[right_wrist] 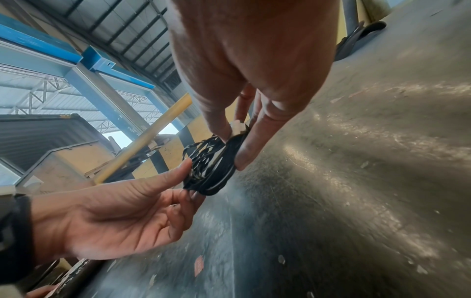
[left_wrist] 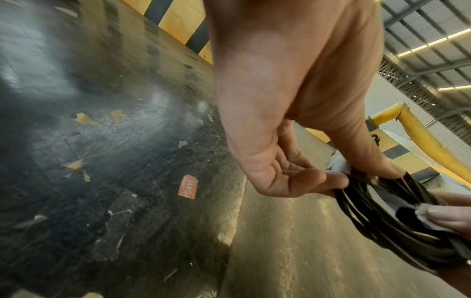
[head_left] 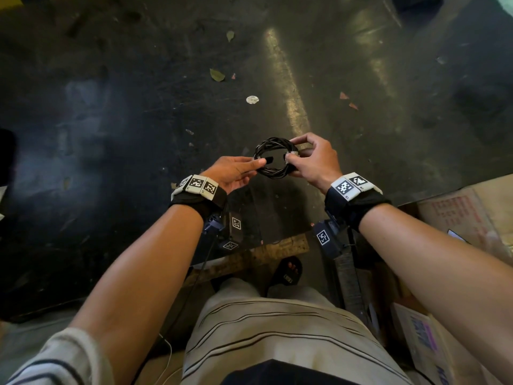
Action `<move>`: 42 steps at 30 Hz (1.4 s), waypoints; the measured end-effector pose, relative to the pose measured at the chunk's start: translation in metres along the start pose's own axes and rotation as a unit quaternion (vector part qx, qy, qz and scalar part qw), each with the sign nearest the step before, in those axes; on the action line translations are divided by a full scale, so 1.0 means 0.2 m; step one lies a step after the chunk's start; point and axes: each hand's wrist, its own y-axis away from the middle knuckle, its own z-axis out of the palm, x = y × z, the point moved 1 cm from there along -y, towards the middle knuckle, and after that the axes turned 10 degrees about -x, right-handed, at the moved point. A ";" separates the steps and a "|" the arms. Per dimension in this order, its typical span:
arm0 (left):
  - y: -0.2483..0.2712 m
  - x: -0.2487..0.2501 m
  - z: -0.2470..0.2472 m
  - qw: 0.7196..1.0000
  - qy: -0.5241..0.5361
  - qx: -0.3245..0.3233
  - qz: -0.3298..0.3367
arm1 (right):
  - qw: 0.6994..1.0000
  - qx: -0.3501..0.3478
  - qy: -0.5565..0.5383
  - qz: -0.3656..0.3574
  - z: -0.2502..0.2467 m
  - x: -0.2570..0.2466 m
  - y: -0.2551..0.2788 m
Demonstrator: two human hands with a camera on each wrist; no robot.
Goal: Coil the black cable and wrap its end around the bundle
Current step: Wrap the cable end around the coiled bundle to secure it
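Black cable (head_left: 274, 158) is sitting wound into a small round bundle in the air between my two hands, above the dark scuffed floor (head_left: 125, 107) and touching nothing else. My right hand (head_left: 313, 162) is gripping the right side of the bundle, thumb and fingers (right_wrist: 244, 153) clamped on the strands beside a pale tag (head_left: 291, 154). My left hand (head_left: 231, 172) is reaching in from the left, thumb lying on top of the bundle and pinching a short black cable end (head_left: 268, 161) against it, while the other fingers (right_wrist: 178, 201) are stretching nearly straight underneath the coil. I cannot tell from the left wrist view how firmly that end is being held.

Around me, dry leaves (head_left: 217, 75), a pale round scrap (head_left: 252, 99) and an orange label (left_wrist: 188, 186) are lying on the floor, well apart from the bundle. Nothing is getting between my hands and the cable. To my right, flattened cardboard boxes (head_left: 458, 218) are lying by my leg; I am seeing nothing of their contents. A yellow rail (left_wrist: 428, 141) is slanting behind the hands in the wrist views.
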 end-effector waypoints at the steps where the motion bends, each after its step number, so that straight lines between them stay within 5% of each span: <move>1: 0.00 0.00 0.00 1.000 -0.009 0.000 -0.004 | 1.000 -0.003 -0.006 -0.004 0.00 0.00 0.01; 20: -0.06 -0.06 0.10 0.982 -0.141 0.125 0.009 | 0.999 -0.045 -0.018 -0.002 0.06 0.08 0.08; 30: -0.01 0.03 0.13 0.989 -0.136 0.055 0.002 | 0.999 0.016 -0.015 0.031 0.02 0.13 0.04; 34: -0.03 0.03 0.11 0.967 -0.224 0.113 0.050 | 1.000 0.009 -0.015 0.007 0.04 0.09 0.04; 42: 0.03 0.05 0.13 0.947 -0.240 0.185 0.102 | 1.000 0.015 0.002 0.009 0.10 0.02 -0.01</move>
